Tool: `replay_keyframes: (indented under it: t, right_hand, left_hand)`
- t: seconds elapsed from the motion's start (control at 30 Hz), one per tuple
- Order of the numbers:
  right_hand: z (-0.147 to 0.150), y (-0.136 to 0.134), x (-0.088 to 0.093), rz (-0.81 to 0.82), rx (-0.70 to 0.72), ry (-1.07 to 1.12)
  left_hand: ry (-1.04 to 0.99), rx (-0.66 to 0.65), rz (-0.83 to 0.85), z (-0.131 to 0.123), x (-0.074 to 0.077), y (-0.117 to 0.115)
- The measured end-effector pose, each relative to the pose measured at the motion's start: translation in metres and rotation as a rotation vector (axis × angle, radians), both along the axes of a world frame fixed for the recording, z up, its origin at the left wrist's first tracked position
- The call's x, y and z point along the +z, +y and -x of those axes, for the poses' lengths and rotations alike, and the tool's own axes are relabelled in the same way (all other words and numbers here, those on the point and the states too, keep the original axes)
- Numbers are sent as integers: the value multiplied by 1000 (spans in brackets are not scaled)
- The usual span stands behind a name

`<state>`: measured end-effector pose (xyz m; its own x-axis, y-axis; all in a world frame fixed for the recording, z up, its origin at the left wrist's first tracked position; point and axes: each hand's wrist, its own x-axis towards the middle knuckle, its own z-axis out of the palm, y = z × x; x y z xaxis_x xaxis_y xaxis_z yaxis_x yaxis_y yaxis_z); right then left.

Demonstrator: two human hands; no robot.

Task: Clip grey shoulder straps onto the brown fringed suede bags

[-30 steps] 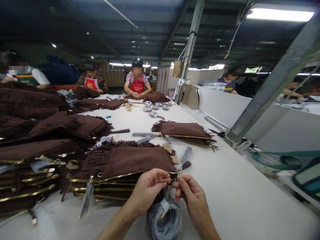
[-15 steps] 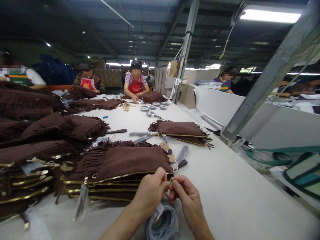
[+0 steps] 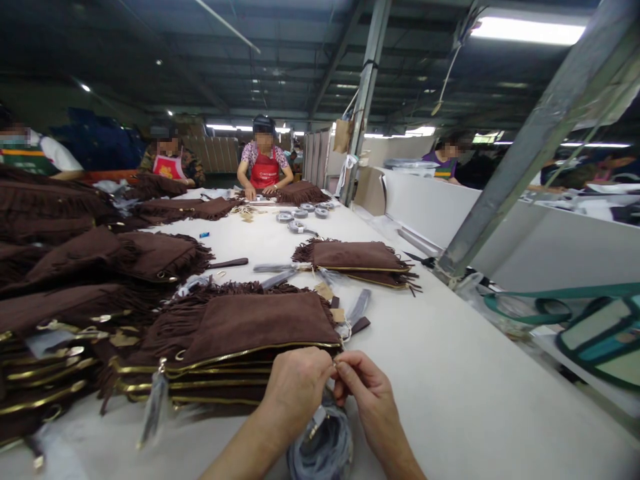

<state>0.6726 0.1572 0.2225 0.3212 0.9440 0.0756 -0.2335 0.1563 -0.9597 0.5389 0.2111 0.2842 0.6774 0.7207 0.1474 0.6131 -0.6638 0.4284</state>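
Since the earliest frame, the left hand (image 3: 297, 383) has turned its back upward and closed in, so its fingertips now meet those of the right hand (image 3: 370, 393). Right thumb and forefinger form a tight grip on a small piece (image 3: 335, 365) too tiny to identify; the left grip is curled, but whether it has hold of anything cannot be told. Both work just beside the near right corner of the top brown pouch (image 3: 265, 323), which lies flat on its stack on the worktop (image 3: 450, 393). Its matte, suede-like panel looks light and floppy, best held along the stiffer gold zip (image 3: 240, 357) rather than by the loose, stringy fringe (image 3: 173, 327). Beneath the hands sits a round grey coil (image 3: 323, 447) in crinkled, shiny film, probably springy and slippery, steadiest if held around its outside.
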Motion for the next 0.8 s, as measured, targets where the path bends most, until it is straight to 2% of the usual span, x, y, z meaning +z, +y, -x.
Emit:
replay_keyframes:
  t: [0.23, 0.47, 0.67, 0.8]
  right_hand:
    - [-1, -1, 1, 4, 21, -73]
    - [-5, -1, -2, -20, 93, -223]
    - [-7, -1, 0, -6, 73, -256]
    - [-5, 0, 0, -12, 71, -281]
  left_hand:
    - [112, -29, -19, 0, 4, 3]
    - [139, -37, 1, 1, -4, 7]
    - [17, -123, 93, 4, -3, 8]
    - [19, -83, 73, 3, -3, 6]
